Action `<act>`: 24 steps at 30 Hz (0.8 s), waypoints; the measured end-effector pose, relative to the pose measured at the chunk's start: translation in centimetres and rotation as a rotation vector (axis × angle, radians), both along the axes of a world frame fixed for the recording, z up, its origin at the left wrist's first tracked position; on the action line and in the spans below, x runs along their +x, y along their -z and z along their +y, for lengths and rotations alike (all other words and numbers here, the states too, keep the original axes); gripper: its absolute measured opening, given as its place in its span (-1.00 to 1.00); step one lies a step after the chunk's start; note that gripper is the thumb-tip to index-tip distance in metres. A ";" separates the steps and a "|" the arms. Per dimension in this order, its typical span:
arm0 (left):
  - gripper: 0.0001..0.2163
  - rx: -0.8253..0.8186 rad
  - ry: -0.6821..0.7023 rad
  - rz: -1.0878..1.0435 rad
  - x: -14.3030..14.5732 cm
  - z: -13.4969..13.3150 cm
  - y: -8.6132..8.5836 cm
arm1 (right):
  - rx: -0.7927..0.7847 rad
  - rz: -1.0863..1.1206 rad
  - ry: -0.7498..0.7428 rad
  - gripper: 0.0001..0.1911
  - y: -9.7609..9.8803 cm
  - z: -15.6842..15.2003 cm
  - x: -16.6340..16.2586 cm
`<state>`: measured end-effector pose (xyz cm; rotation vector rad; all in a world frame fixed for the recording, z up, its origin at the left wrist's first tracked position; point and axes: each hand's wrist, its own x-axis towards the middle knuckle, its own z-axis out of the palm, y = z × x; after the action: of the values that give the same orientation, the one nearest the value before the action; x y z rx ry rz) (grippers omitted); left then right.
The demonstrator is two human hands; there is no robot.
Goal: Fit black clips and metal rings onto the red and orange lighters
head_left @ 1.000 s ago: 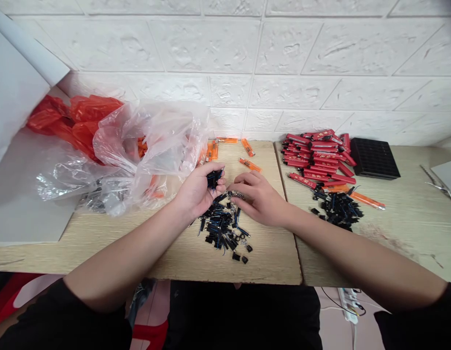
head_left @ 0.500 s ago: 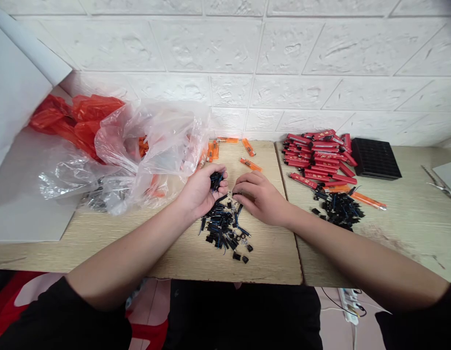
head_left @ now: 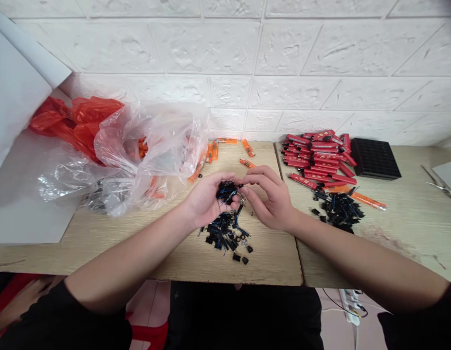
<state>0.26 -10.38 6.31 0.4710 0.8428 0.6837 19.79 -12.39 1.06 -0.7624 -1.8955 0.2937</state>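
Observation:
My left hand is cupped, palm up, around a clump of small black parts with blue wires. At the edge of that clump, the thumb and forefinger of my right hand pinch a tiny black piece. Its exact kind is too small to make out. Directly below both hands lies a loose pile of similar black parts on the wooden table, with black rings and small metal bits mixed in.
Orange lighters lie behind my hands. Red lighters are heaped at right, by a black slotted block and another pile of black parts. Clear plastic bags and a red bag fill the left. Someone's arm shows lower left.
Both hands have shifted a little right. My left palm has turned more upward, exposing more of the black clump, and my right fingers have come up to its edge. An arm has appeared lower left.

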 end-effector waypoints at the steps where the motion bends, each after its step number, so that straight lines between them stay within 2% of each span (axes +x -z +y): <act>1: -0.81 0.002 0.028 -0.010 0.1 -0.2 0.0 | -0.004 -0.004 -0.005 -0.77 0.1 0.0 0.0; 8: -0.85 0.009 0.070 -0.031 0.1 -0.3 0.4 | -0.007 -0.007 -0.015 -0.78 0.1 0.2 0.0; 12: -0.89 -0.008 -0.011 -0.007 -0.2 0.3 0.0 | -0.048 0.010 -0.021 -0.78 -0.1 0.3 0.5; 14: -0.90 0.003 -0.086 0.011 -0.4 0.7 -0.2 | -0.079 -0.023 -0.066 -0.81 -0.3 0.3 1.0; 18: -0.91 0.032 -0.199 0.018 -0.9 1.4 -0.2 | -0.129 -0.186 -0.257 -0.80 -0.4 0.4 2.0; 21: -0.92 0.027 -0.214 0.020 -1.0 1.7 0.1 | -0.151 -0.289 -0.337 -0.75 -0.2 0.5 2.5; 24: -0.93 0.027 -0.206 0.040 -0.9 1.7 0.3 | -0.163 -0.343 -0.350 -0.79 0.1 0.6 2.6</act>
<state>-0.62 -8.70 6.05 0.4266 0.9292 0.8782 22.40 -11.78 0.98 -0.6123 -2.3550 0.5707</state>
